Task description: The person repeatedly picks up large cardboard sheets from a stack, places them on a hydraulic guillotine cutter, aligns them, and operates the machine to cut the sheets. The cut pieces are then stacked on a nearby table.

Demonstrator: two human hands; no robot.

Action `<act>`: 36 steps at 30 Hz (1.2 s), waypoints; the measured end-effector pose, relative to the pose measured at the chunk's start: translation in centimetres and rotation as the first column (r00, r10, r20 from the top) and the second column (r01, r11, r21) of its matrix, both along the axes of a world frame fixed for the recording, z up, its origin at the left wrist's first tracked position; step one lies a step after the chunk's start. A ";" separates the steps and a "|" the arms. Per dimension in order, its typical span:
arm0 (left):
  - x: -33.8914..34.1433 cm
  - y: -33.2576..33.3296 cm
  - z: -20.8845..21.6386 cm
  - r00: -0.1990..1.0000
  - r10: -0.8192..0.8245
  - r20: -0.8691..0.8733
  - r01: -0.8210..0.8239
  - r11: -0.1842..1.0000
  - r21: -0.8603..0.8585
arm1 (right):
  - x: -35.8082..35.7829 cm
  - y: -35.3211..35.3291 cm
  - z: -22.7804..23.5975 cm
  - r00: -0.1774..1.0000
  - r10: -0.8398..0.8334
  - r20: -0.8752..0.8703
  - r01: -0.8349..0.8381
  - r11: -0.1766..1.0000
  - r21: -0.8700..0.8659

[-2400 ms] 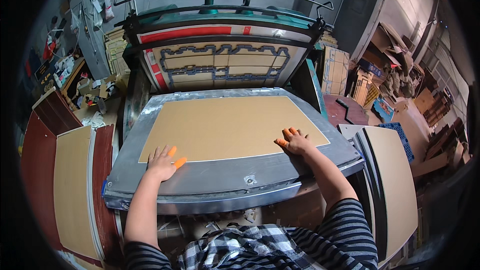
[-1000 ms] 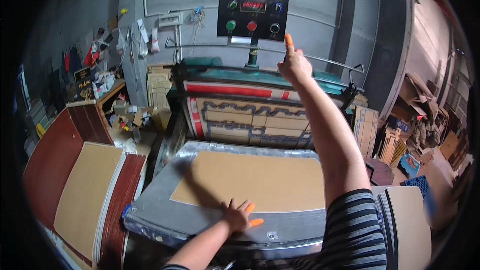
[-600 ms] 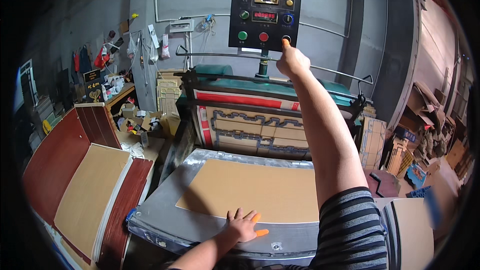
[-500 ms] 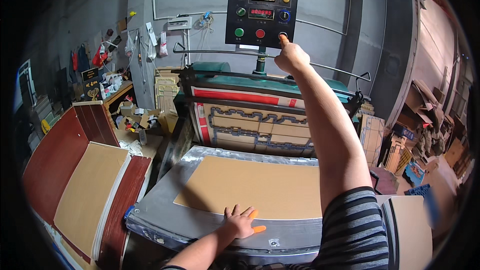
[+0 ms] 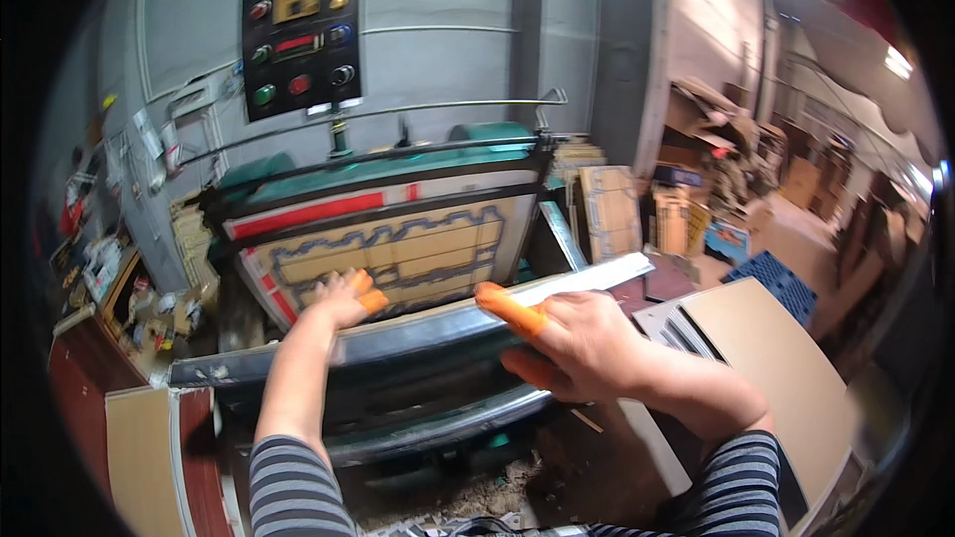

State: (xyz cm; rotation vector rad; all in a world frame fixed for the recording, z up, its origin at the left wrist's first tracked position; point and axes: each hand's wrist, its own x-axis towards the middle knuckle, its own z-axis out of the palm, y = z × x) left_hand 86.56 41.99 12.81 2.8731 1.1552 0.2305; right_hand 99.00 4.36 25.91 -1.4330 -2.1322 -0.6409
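Note:
My left hand (image 5: 343, 300) reaches over the top edge of the press's grey metal platen (image 5: 398, 338). Its fingers are spread, with orange finger cots on at least two of them, and it holds nothing. Further right and nearer, my right hand (image 5: 572, 343) hovers by the same edge; its orange-capped thumb and index finger stand apart with nothing between them. The platen is tilted up, so its inner face and any sheet on it are mostly hidden. Behind it stands the wooden die board (image 5: 398, 254) with its dark, stepped outline of blades and pads.
A control panel (image 5: 301, 35) with buttons stands above the green-topped press. Brown board sheets (image 5: 781, 358) are stacked at the right, and another stack (image 5: 139, 452) lies at the left by red-brown boards. A blue pallet (image 5: 771, 281) lies beyond the right stack.
My right hand has left the panel button and come down near the platen. My left hand has lifted off the sheet's edge. The platen has swung up, and the view has turned right.

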 end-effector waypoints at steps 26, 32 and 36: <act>-13.0 -22.2 -4.1 0.498 -0.318 0.807 0.340 0.928 0.156 | 23.6 -31.2 -28.8 -0.306 -0.921 -0.241 0.920 -0.222 -0.322; -14.4 -23.5 1.2 0.403 -0.364 0.839 0.211 0.930 0.302 | 20.7 -17.6 -21.2 0.399 -0.782 -0.479 0.881 0.471 -0.034; -15.3 -23.2 4.5 0.469 -0.524 0.711 0.070 0.825 0.561 | 15.4 -11.8 -14.9 0.665 -0.579 -0.471 0.698 0.707 0.115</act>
